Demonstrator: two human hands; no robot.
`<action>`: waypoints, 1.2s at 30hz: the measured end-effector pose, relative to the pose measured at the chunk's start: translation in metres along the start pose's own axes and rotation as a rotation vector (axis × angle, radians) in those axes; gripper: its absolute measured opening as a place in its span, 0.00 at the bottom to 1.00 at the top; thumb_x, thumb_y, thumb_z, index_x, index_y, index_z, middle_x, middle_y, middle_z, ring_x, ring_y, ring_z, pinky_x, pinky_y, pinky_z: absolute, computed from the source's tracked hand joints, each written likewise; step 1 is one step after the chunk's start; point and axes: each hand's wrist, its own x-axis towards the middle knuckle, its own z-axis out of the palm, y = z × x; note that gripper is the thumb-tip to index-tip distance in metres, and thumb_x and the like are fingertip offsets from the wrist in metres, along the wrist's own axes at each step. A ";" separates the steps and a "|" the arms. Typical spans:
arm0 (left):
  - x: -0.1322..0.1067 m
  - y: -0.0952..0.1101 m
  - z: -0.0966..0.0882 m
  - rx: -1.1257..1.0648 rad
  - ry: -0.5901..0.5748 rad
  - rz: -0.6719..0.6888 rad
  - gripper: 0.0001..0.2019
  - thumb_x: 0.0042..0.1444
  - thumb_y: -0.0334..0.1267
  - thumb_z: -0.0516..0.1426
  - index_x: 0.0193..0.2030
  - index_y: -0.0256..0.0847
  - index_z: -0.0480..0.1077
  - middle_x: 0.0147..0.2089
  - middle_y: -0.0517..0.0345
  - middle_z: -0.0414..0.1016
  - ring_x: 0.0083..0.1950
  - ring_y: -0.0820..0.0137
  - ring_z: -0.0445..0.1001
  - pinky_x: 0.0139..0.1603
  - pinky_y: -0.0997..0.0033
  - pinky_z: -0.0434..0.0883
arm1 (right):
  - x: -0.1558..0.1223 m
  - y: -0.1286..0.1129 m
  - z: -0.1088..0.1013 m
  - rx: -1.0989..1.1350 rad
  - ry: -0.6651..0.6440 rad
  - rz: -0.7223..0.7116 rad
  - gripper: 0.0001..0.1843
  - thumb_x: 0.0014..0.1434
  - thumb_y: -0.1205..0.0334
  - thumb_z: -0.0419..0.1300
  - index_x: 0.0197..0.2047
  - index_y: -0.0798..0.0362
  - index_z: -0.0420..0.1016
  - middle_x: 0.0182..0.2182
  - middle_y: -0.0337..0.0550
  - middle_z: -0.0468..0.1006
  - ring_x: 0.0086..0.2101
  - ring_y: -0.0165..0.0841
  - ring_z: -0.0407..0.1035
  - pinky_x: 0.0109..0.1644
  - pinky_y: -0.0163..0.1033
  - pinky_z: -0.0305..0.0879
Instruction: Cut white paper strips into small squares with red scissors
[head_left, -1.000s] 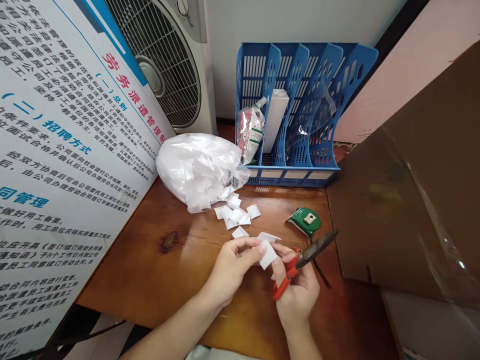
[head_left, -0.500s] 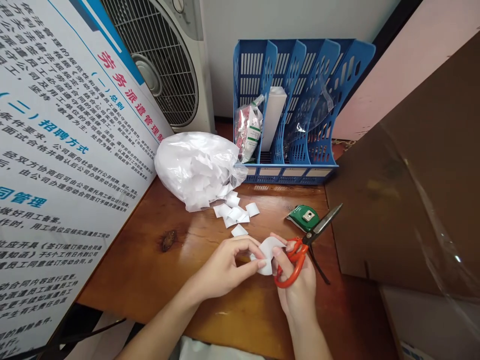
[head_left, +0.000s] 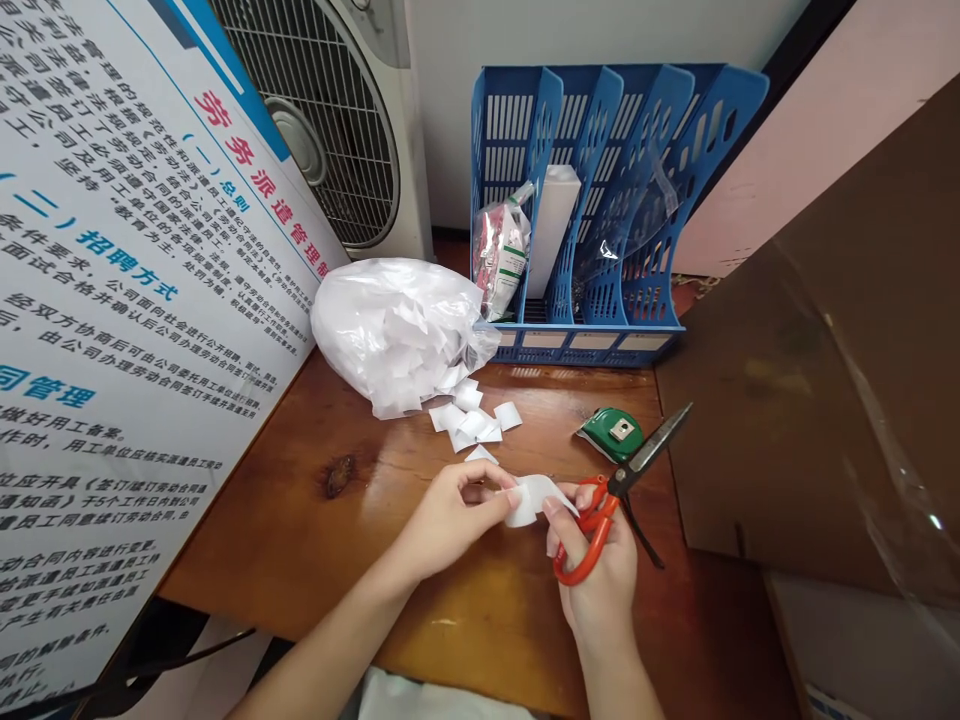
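A curved white paper strip (head_left: 537, 493) is stretched between my two hands over the wooden table. My left hand (head_left: 456, 520) pinches its left end between thumb and fingers. The other end sits under the thumb of my right hand (head_left: 600, 570), which also has orange-handled scissors (head_left: 592, 545) hooked in it. Their dark blades point up and to the right, away from the paper, and look closed. Just beyond my hands lie several small white paper squares (head_left: 472, 425), spilling from the mouth of a clear plastic bag (head_left: 375, 330) full of such pieces.
A green tape measure (head_left: 613, 434) lies beside the scissor blades. A blue file rack (head_left: 600, 340) stands at the back, holding a white box (head_left: 553, 230) and a plastic packet (head_left: 499, 255). A printed board (head_left: 150, 330) rises at left, a fan (head_left: 322, 120) behind it, brown cardboard (head_left: 810, 400) at right.
The paper strip has been drawn out flatter and wider, with my left hand slightly farther left and up. The scissors stay in my right hand. The view has shifted a little.
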 end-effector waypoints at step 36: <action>-0.006 0.001 -0.008 -0.090 -0.068 -0.037 0.13 0.55 0.43 0.69 0.37 0.33 0.78 0.43 0.48 0.81 0.39 0.69 0.76 0.41 0.72 0.70 | -0.006 -0.003 0.010 0.019 0.026 -0.015 0.22 0.52 0.61 0.74 0.34 0.51 0.61 0.31 0.33 0.74 0.18 0.20 0.61 0.22 0.29 0.55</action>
